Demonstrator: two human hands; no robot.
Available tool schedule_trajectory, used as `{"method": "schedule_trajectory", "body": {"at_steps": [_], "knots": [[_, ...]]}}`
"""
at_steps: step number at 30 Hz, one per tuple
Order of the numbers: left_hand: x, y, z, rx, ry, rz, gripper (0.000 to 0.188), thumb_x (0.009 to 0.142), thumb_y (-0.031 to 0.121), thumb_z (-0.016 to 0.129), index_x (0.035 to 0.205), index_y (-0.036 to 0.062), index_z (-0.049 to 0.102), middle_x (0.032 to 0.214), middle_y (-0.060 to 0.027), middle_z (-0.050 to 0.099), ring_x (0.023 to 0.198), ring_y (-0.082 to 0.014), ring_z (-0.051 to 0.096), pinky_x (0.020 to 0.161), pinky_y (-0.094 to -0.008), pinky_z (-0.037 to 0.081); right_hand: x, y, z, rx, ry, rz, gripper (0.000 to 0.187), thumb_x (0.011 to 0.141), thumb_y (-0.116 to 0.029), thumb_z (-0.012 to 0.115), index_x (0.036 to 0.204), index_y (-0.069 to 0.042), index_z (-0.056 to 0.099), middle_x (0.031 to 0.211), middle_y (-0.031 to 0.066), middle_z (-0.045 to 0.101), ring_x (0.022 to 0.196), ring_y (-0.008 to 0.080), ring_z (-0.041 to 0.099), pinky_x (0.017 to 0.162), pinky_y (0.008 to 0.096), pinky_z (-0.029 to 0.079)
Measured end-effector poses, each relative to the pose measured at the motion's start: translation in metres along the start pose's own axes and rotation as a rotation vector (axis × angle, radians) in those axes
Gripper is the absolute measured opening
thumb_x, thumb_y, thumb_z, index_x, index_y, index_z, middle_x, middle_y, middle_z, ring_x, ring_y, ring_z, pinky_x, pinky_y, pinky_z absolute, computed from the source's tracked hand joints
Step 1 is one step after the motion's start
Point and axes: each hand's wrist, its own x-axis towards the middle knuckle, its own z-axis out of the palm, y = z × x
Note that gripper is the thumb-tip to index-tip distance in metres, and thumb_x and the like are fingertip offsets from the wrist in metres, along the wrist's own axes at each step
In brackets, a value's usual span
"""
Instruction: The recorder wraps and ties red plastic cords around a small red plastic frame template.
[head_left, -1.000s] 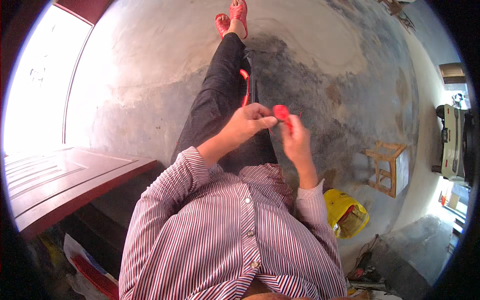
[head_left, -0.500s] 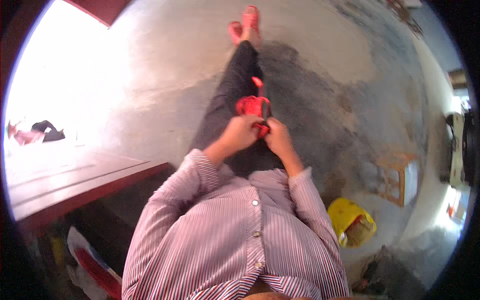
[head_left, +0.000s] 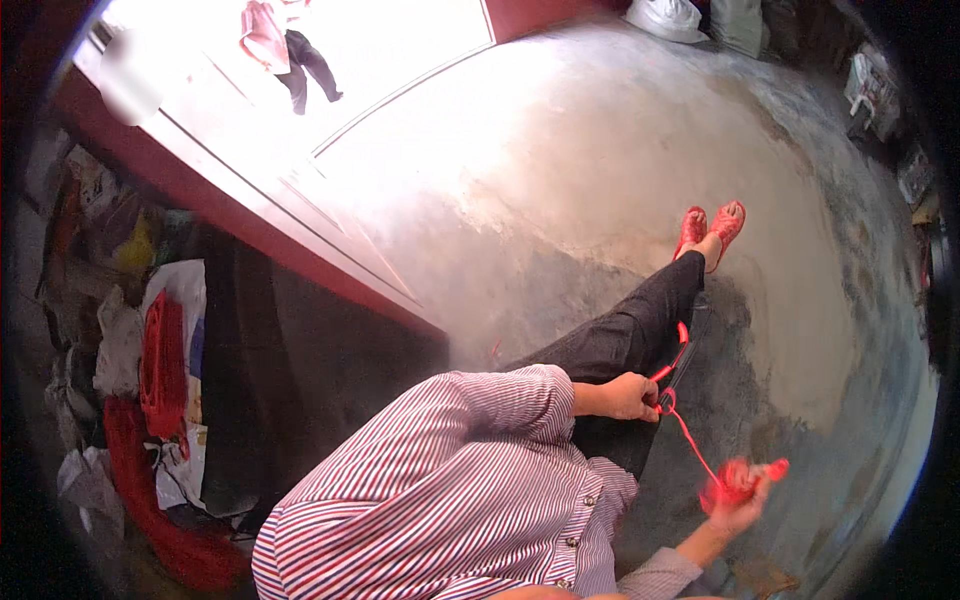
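My left hand (head_left: 632, 397) is closed above my lap on a red and black piece of work. A loop and some curved, tube-like red parts (head_left: 684, 335) stick out beyond its fingers. From there a thin red cord (head_left: 692, 440) runs taut to my right hand (head_left: 738, 512), held out low to the right. The right hand is closed on a blurred bundle of red cord (head_left: 733, 483), with a red end poking out past the fingers. What exactly the left fingers pinch is partly hidden.
My legs in black trousers (head_left: 610, 335) stretch out to red shoes (head_left: 712, 230) on the concrete floor (head_left: 570, 190). A dark red ledge (head_left: 330, 285) runs along the left. Bags and red cloth (head_left: 163, 360) are piled beyond it. Another person (head_left: 290, 50) is outside the bright opening.
My view has turned left. My hands, close together before, are now apart: the right has swung out with the red bundle, and the cord is stretched between them.
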Motion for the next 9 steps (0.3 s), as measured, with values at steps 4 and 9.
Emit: {"method": "schedule_trajectory", "body": {"at_steps": [4, 9], "knots": [[0.011, 0.005, 0.032, 0.036, 0.025, 0.196, 0.033, 0.075, 0.03, 0.076, 0.091, 0.0036, 0.065, 0.085, -0.0146, 0.066, 0.08, -0.0277, 0.065, 0.071, -0.0392, 0.05, -0.005, -0.041, -0.025, 0.079, -0.061, 0.013, 0.009, 0.09, -0.015, 0.057, 0.091, -0.007, 0.053, 0.069, -0.0024, 0.042, 0.059, 0.0085, 0.041, 0.056, 0.0263, 0.04], [0.005, 0.01, 0.039, -0.031, 0.02, 0.027, 0.036, 0.076, 0.032, 0.075, 0.097, 0.0039, 0.067, 0.09, -0.0124, 0.068, 0.085, -0.0204, 0.065, 0.076, -0.0342, 0.05, 0.009, 0.049, 0.012, -0.328, 0.026, 0.267, 0.05, 0.078, -0.025, 0.069, 0.118, 0.001, 0.056, 0.067, 0.0014, 0.052, 0.053, 0.0113, 0.045, 0.051, 0.0265, 0.04]]}}
